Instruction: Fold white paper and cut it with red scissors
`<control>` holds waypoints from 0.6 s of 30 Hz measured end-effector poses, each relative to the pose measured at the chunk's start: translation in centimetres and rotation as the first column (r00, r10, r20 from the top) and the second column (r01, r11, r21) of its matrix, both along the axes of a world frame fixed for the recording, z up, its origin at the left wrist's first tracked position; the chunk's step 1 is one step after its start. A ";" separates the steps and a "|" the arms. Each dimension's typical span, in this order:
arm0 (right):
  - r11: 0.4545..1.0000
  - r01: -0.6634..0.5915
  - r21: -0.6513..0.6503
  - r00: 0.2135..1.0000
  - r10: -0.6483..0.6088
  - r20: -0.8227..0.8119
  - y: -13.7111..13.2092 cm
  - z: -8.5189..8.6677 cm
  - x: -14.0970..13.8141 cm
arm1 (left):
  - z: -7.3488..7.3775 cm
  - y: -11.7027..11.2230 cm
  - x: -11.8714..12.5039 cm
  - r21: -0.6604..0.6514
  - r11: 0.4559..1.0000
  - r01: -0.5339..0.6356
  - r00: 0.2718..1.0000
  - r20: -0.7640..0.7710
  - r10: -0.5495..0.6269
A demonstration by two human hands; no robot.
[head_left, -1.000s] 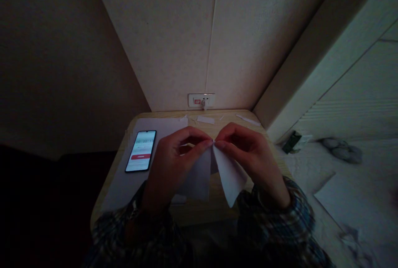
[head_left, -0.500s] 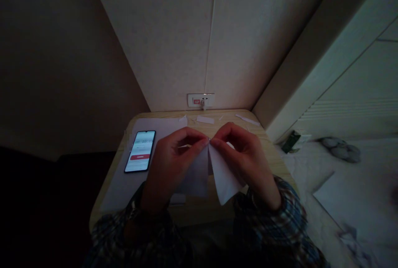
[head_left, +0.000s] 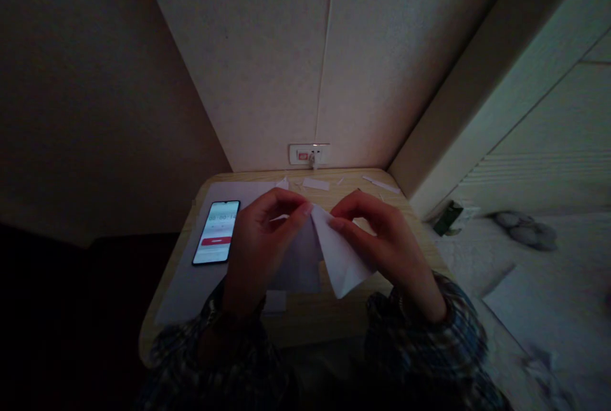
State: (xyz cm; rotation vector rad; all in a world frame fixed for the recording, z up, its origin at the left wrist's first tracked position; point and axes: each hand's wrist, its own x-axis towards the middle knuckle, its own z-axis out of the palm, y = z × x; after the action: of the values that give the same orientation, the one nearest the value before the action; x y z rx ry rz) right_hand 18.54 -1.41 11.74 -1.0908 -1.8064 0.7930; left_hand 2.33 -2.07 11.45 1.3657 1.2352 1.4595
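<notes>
A folded sheet of white paper (head_left: 341, 258) hangs between my two hands above a small wooden table (head_left: 329, 328). My left hand (head_left: 262, 239) pinches its top edge between thumb and forefinger. On the other side, my right hand (head_left: 382, 233) grips the paper a little lower, thumb against its face. Two flaps hang down with a gap between them, the right one tilted outward to a point. My fingers hide part of the fold at the top.
A lit phone (head_left: 216, 233) showing a timer lies on a white sheet (head_left: 179, 284) at the left. Paper scraps (head_left: 316, 184) lie along the back edge, below a wall socket (head_left: 309, 154). To the right are a green box (head_left: 447, 217) and a grey object (head_left: 525, 229) on a pale surface.
My hands have moved apart along the paper's top. The left shifted slightly left, the right slid to the right, and more of the right flap's face shows.
</notes>
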 end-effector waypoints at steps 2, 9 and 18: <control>1.000 0.023 0.015 1.000 -0.023 0.018 0.1 -0.1 0.2 | -0.2 0.1 0.1 0.004 1.000 0.021 1.000 -0.006 -0.021; 0.995 0.013 0.097 0.994 -0.024 0.109 0.3 -0.1 -0.1 | -0.1 -0.2 -0.4 -0.061 0.994 0.094 0.977 -0.184 -0.104; 0.843 0.471 0.259 0.881 -0.436 -0.182 -0.7 -1.2 1.3 | -1.9 1.3 -0.1 -0.022 0.991 -0.132 0.946 0.297 0.132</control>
State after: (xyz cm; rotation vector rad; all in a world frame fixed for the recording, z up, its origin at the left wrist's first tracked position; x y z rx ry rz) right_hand 19.80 -2.08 10.51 -1.1792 -1.4237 0.2794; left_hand 2.22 -0.81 9.54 1.0297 1.1467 1.6864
